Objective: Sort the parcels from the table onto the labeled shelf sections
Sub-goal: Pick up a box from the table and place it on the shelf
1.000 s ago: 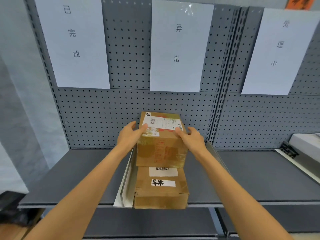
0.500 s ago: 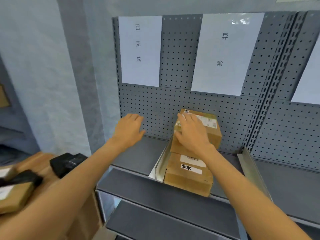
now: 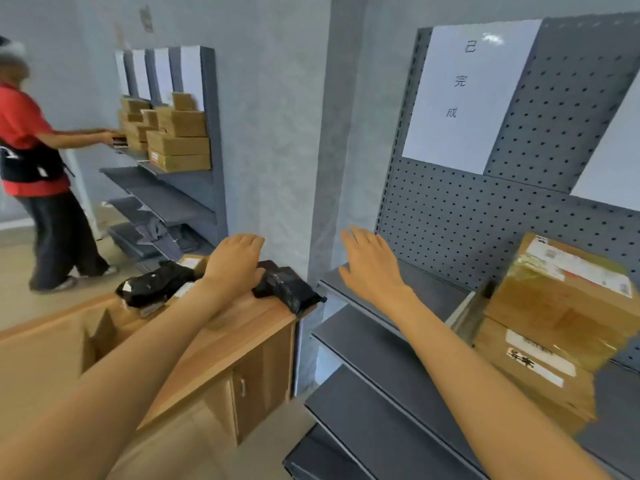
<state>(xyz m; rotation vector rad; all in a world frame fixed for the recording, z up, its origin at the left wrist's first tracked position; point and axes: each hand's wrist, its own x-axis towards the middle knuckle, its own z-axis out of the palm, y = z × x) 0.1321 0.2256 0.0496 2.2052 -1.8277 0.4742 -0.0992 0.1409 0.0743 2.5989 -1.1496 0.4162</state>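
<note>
A black wrapped parcel (image 3: 287, 289) lies at the right end of the wooden table (image 3: 242, 327). My left hand (image 3: 235, 263) reaches down onto its left end and touches it, fingers bent over it. A second black parcel (image 3: 156, 284) and a small cardboard box (image 3: 192, 263) lie further left on the table. My right hand (image 3: 370, 263) hovers with spread fingers, holding nothing, just in front of the grey shelf (image 3: 426, 289). Two cardboard boxes are stacked on that shelf at the right, the upper box (image 3: 568, 289) on the lower box (image 3: 533, 372).
A white label sheet (image 3: 464, 95) hangs on the pegboard above the shelf's left section. Lower shelf boards jut out below. At the far left a person in a red top (image 3: 31, 161) works at another shelf unit (image 3: 176, 140) stacked with several cardboard boxes.
Both hands left the stacked boxes on the shelf. My view swung left to the table; my left hand came down onto the black parcel and my right hand moved left, off the box.
</note>
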